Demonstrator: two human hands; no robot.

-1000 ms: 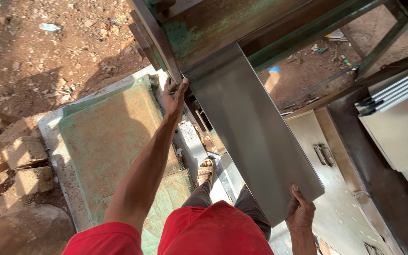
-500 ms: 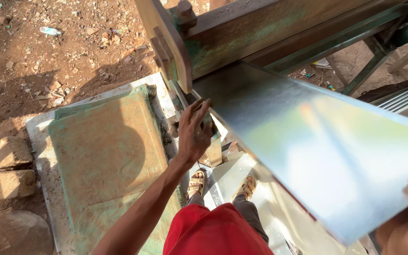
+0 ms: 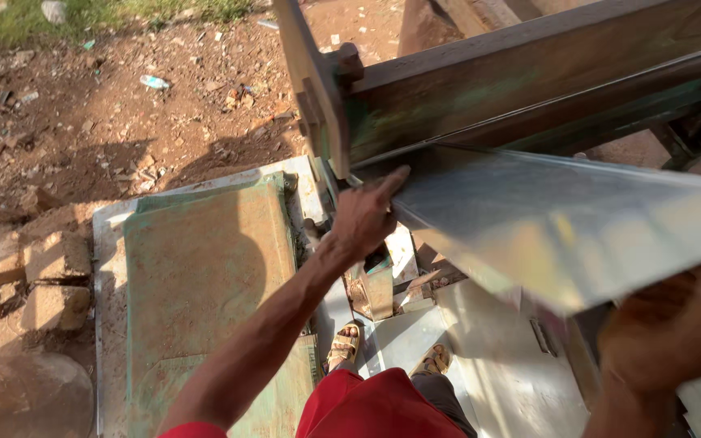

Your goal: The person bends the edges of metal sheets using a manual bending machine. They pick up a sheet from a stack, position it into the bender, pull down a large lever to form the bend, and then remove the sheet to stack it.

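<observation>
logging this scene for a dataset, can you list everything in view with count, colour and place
metal sheet: 1, shiny grey, right of centre, its edge under the machine's beam
bending machine: 1, dark wood and steel with green stains, across the top
green panel: 1, worn green, flat on the ground at left
stones: several, tan, far left
dirt ground: red-brown, littered, top left
offcuts: a few, pale, on the ground near the feet
sandals: 2, tan, bottom centre
shorts: red, bottom centre
left hand: on the sheet's left corner
right hand: under the sheet's near edge, blurred
</observation>
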